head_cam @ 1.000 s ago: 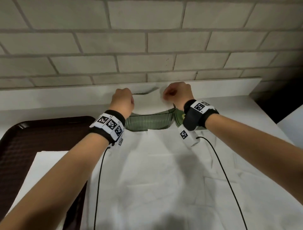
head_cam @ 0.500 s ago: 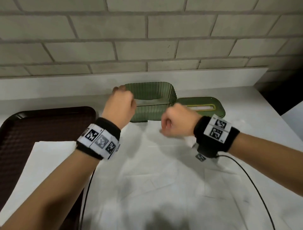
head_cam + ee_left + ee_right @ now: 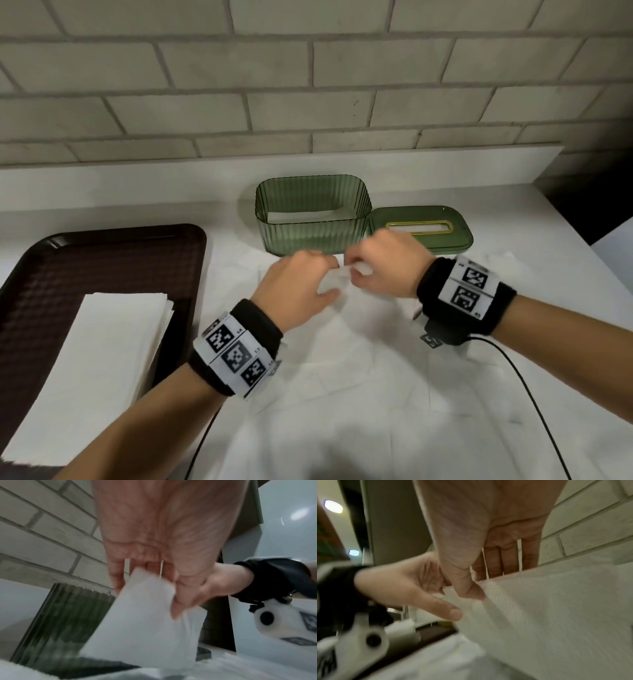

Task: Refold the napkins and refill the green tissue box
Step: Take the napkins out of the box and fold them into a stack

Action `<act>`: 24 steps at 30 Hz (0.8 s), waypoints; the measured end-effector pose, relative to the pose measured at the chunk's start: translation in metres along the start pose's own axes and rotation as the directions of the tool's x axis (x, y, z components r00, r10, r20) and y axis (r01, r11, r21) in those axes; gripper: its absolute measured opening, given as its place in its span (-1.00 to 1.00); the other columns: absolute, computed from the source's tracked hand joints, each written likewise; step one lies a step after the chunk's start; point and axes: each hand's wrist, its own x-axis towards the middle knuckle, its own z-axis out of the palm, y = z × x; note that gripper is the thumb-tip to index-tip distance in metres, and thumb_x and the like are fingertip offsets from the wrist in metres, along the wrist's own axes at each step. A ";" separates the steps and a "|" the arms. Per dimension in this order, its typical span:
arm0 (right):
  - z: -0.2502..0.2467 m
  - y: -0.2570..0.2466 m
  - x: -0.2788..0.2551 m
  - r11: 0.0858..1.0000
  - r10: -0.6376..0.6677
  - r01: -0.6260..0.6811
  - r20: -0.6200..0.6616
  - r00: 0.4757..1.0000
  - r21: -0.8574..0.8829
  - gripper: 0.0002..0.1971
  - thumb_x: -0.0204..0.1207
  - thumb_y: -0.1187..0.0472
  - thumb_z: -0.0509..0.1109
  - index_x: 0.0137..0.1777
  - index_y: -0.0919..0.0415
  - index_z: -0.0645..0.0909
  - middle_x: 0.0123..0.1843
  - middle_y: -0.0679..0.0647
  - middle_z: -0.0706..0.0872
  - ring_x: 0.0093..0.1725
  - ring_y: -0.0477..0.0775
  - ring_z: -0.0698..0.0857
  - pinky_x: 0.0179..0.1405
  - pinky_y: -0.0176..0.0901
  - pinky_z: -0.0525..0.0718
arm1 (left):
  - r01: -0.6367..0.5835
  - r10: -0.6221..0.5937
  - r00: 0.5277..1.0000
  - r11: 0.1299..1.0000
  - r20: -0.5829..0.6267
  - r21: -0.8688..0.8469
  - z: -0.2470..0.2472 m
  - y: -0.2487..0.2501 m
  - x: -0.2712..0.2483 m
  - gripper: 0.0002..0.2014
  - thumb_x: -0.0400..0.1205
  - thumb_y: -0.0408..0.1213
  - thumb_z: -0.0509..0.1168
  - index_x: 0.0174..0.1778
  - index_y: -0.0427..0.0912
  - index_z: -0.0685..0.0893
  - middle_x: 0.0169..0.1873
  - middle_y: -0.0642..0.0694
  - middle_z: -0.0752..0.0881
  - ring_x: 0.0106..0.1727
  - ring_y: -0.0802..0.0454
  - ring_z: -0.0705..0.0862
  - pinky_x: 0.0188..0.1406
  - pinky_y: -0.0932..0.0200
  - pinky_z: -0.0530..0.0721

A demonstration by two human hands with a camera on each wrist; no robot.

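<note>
Both hands meet over the middle of the desk, just in front of the green tissue box (image 3: 313, 219). The left hand (image 3: 298, 287) and the right hand (image 3: 383, 267) each pinch the top edge of one white napkin (image 3: 145, 615) between thumb and fingers, so both are closed on it and it hangs lifted off the loose napkins (image 3: 342, 394) spread across the front of the desk.

The step in hand looks like picking up the next sheet to refold. To do it well, I would judge that the two pinches should slide apart to opposite corners, so the thin paper hangs flat rather than bunching. Then the edges can be matched before any crease is pressed, with a light hold, since this paper tears and wrinkles easily.

The box stands open toward the back edge of the desk, with white paper lying low inside it. Its lid (image 3: 421, 228) lies just beside it on the right, slot up. A dark tray (image 3: 102, 260) at the left edge carries a neat stack of napkins (image 3: 102, 359).

No brand or readable writing shows on the box, lid or tray. The wristbands (image 3: 239, 353) carry square coded markers; the small characters beside them are too tiny to read.
</note>
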 end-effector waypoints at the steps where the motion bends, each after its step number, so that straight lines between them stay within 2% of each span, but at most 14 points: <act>1: -0.011 0.001 -0.001 0.997 -0.003 0.009 -0.071 0.997 0.081 -0.83 0.49 0.04 0.31 0.04 -0.04 0.64 -0.20 0.02 0.71 -0.10 0.19 0.68 -0.25 -0.13 0.45 | -0.009 0.010 0.998 1.000 -0.068 0.014 -0.006 0.000 0.001 -0.82 0.64 -0.11 0.30 0.09 -0.06 0.67 -0.05 -0.05 0.72 0.03 -0.10 0.69 -0.16 0.07 0.59; 3: -0.028 0.006 -0.001 0.972 0.010 0.023 -0.139 0.990 0.233 -0.81 0.42 0.02 0.39 0.02 -0.08 0.57 -0.23 -0.05 0.73 -0.24 0.09 0.66 -0.25 -0.10 0.57 | -0.002 -0.013 0.974 0.998 -0.226 -0.065 -0.021 -0.004 0.006 -0.87 0.67 -0.17 0.31 0.01 -0.11 0.72 -0.14 -0.10 0.77 -0.05 -0.14 0.74 -0.19 0.11 0.57; 5: -0.038 0.018 0.004 0.926 0.054 0.002 -0.137 0.989 0.378 -0.72 0.37 0.12 0.47 0.05 -0.10 0.53 -0.21 -0.03 0.76 -0.30 -0.01 0.66 -0.21 -0.07 0.67 | 0.019 -0.107 0.920 0.973 -0.376 -0.232 -0.040 -0.016 0.013 -0.84 0.62 -0.21 0.41 0.05 -0.18 0.77 -0.05 -0.13 0.82 0.05 -0.11 0.76 0.03 0.19 0.60; 6: -0.040 0.025 0.008 0.888 0.090 -0.016 -0.140 0.986 0.459 -0.68 0.35 0.19 0.48 0.06 -0.07 0.54 -0.19 0.03 0.78 -0.28 0.00 0.68 -0.19 -0.05 0.70 | 0.029 -0.168 0.895 0.946 -0.413 -0.323 -0.049 -0.024 0.017 -0.81 0.58 -0.24 0.46 0.06 -0.20 0.77 -0.03 -0.11 0.82 0.06 -0.07 0.76 0.06 0.27 0.57; 7: -0.041 0.034 0.014 0.844 0.136 -0.028 -0.163 0.977 0.535 -0.66 0.35 0.26 0.50 0.07 -0.04 0.55 -0.16 0.10 0.80 -0.26 0.04 0.70 -0.16 -0.06 0.73 | 0.037 -0.227 0.880 0.908 -0.418 -0.417 -0.057 -0.033 0.022 -0.78 0.53 -0.27 0.50 0.07 -0.19 0.74 -0.07 -0.11 0.81 0.00 -0.05 0.77 0.04 0.25 0.62; 9: -0.039 0.051 0.027 0.724 0.252 -0.030 -0.223 0.942 0.689 -0.59 0.35 0.29 0.57 0.14 0.04 0.54 -0.11 0.18 0.81 -0.23 0.06 0.73 -0.15 -0.11 0.74 | 0.051 -0.336 0.856 0.811 -0.392 -0.582 -0.069 -0.052 0.031 -0.70 0.46 -0.34 0.54 0.03 -0.12 0.62 -0.27 -0.09 0.77 -0.25 -0.02 0.77 -0.20 0.12 0.73; 11: -0.034 0.061 0.042 0.552 0.348 -0.002 -0.229 0.909 0.834 -0.54 0.34 0.27 0.63 0.17 0.10 0.50 -0.22 0.10 0.78 -0.30 -0.03 0.74 -0.26 -0.14 0.72 | 0.076 -0.420 0.806 0.772 -0.417 -0.631 -0.073 -0.068 0.043 -0.62 0.41 -0.35 0.56 -0.02 -0.09 0.49 -0.45 -0.02 0.67 -0.46 0.06 0.65 -0.34 0.19 0.63; 13: -0.026 0.064 0.057 0.454 0.428 0.021 -0.239 0.872 0.891 -0.55 0.36 0.26 0.63 0.12 0.09 0.46 -0.36 -0.01 0.68 -0.44 -0.13 0.64 -0.34 -0.23 0.61 | 0.082 -0.459 0.755 0.775 -0.469 -0.626 -0.073 -0.078 0.057 -0.58 0.40 -0.35 0.55 -0.06 -0.09 0.42 -0.45 -0.01 0.62 -0.49 0.12 0.57 -0.34 0.27 0.59; 15: -0.018 0.063 0.070 0.479 0.484 0.006 -0.270 0.833 0.878 -0.58 0.38 0.23 0.59 0.07 0.07 0.39 -0.43 0.04 0.63 -0.49 -0.09 0.56 -0.38 -0.28 0.55 | 0.115 -0.453 0.756 0.803 -0.473 -0.585 -0.069 -0.085 0.075 -0.65 0.43 -0.39 0.54 -0.18 -0.09 0.45 -0.39 -0.05 0.63 -0.44 0.09 0.59 -0.32 0.31 0.62; 17: -0.011 0.060 0.081 0.595 0.466 -0.042 -0.303 0.831 0.803 -0.69 0.41 0.23 0.53 -0.04 0.07 0.41 -0.50 0.03 0.57 -0.56 -0.10 0.47 -0.46 -0.32 0.49 | 0.198 -0.443 0.802 0.830 -0.401 -0.521 -0.061 -0.090 0.090 -0.70 0.47 -0.43 0.52 -0.35 -0.08 0.51 -0.37 -0.06 0.63 -0.33 0.02 0.62 -0.21 0.19 0.66; 18: -0.008 0.059 0.086 0.668 0.437 -0.073 -0.311 0.844 0.741 -0.77 0.42 0.23 0.50 -0.11 0.05 0.47 -0.50 0.01 0.58 -0.55 -0.10 0.49 -0.42 -0.30 0.51 | 0.245 -0.430 0.831 0.853 -0.353 -0.460 -0.057 -0.092 0.096 -0.75 0.49 -0.42 0.51 -0.36 -0.13 0.57 -0.33 -0.09 0.66 -0.26 -0.02 0.64 -0.12 0.13 0.68; 20: -0.004 0.056 0.093 0.797 0.382 -0.154 -0.289 0.878 0.585 -0.90 0.45 0.21 0.42 -0.20 -0.04 0.60 -0.35 -0.01 0.69 -0.33 0.00 0.65 -0.16 -0.19 0.61 | 0.326 -0.400 0.878 0.902 -0.264 -0.282 -0.048 -0.096 0.105 -0.88 0.53 -0.35 0.50 -0.25 -0.31 0.71 -0.17 -0.24 0.74 -0.11 -0.16 0.70 0.07 0.01 0.69; 21: -0.001 0.055 0.095 0.857 0.351 -0.192 -0.268 0.897 0.479 -0.91 0.49 0.19 0.37 -0.15 -0.04 0.67 -0.21 -0.01 0.74 -0.16 0.10 0.70 -0.01 -0.10 0.60 | 0.349 -0.390 0.893 0.915 -0.223 -0.202 -0.043 -0.097 0.107 -0.85 0.55 -0.32 0.49 -0.18 -0.37 0.75 -0.09 -0.31 0.75 -0.02 -0.23 0.71 0.14 -0.03 0.68; 24: 0.007 0.053 0.098 0.948 0.279 -0.231 -0.230 0.932 0.217 -0.74 0.58 0.16 0.22 0.04 -0.05 0.75 0.09 0.00 0.75 0.16 0.21 0.61 0.22 0.04 0.35 | 0.356 -0.361 0.924 0.933 -0.129 -0.060 -0.034 -0.097 0.107 -0.80 0.61 -0.29 0.42 -0.04 -0.40 0.76 0.05 -0.37 0.71 0.14 -0.30 0.66 0.16 -0.03 0.65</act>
